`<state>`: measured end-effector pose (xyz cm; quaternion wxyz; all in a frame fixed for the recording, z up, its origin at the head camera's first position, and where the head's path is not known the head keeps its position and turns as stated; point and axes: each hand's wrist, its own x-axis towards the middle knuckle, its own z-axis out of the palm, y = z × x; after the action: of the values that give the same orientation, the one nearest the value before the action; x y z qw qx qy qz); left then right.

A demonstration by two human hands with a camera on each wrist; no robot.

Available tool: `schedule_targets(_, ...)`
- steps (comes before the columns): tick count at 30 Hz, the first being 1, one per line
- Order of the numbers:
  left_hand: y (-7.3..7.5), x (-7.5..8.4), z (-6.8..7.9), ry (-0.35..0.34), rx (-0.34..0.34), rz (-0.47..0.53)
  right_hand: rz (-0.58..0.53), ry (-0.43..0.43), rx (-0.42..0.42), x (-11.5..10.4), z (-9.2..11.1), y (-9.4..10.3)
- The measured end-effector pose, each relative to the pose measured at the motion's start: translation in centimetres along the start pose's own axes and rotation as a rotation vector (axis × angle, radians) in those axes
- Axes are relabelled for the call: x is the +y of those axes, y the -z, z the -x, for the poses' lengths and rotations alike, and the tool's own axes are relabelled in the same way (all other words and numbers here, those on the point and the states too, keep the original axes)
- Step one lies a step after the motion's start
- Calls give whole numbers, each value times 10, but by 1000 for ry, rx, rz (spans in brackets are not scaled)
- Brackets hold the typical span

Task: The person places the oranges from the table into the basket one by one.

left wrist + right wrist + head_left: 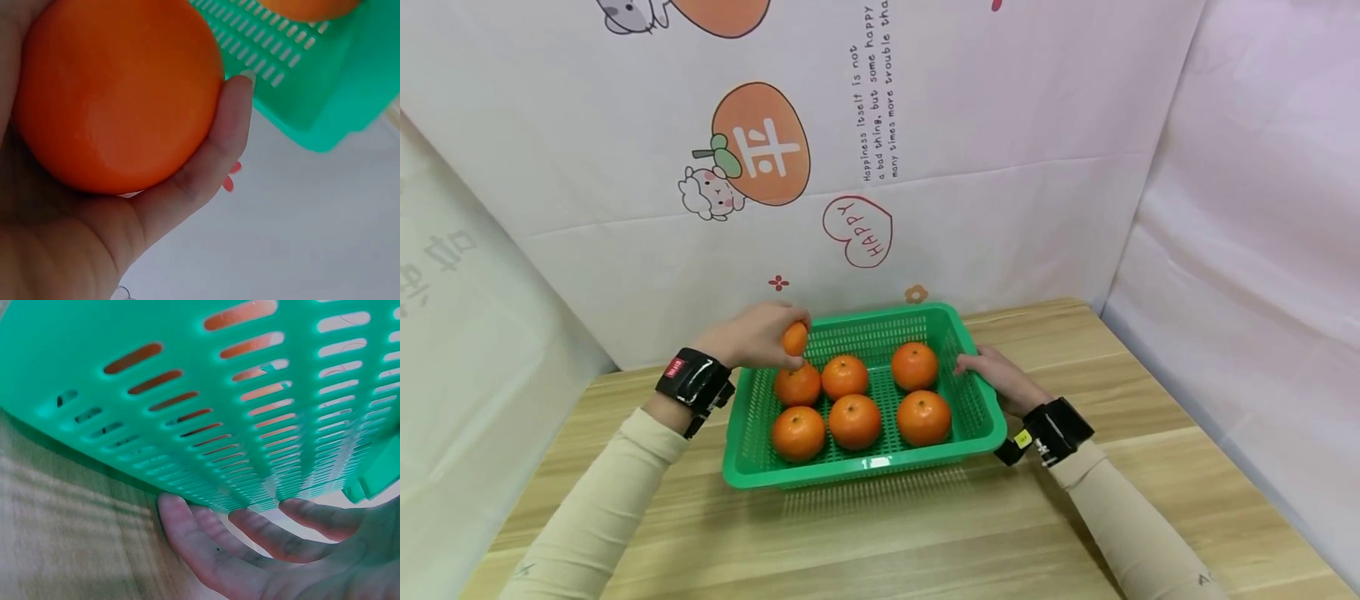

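Observation:
My left hand (758,335) holds an orange (119,94) over the back left corner of the green plastic basket (865,463). In the left wrist view, a finger and the palm wrap round the fruit. My right hand (1003,379) grips the basket's right side, thumb over the rim. In the right wrist view, its fingers (275,534) lie along the slotted outer wall, low down. Several oranges rest in the basket, among them one at the front left (799,434), one at the front right (924,418) and one at the back right (914,366).
The basket is over a wood-grain table (865,542). A white printed cloth (985,225) hangs right behind it, and more white cloth (1247,292) stands along the right side. Black wrist straps (694,387) sit on both forearms.

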<state>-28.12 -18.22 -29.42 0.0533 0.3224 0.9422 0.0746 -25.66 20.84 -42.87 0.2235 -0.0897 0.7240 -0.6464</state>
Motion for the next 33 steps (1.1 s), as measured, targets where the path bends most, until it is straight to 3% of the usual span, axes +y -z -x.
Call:
schedule_targets(18,-19,33,-28,-103,-14,22,7,-14,8,-1,-1,0)
schedule_targets(25,-25,49,-39,-121,-45,16,-5,-13,-1,-1,0,1)
schedule_targets(33,-37,57,-48,-129,-74,31,-1,-6,6,-1,0,0)
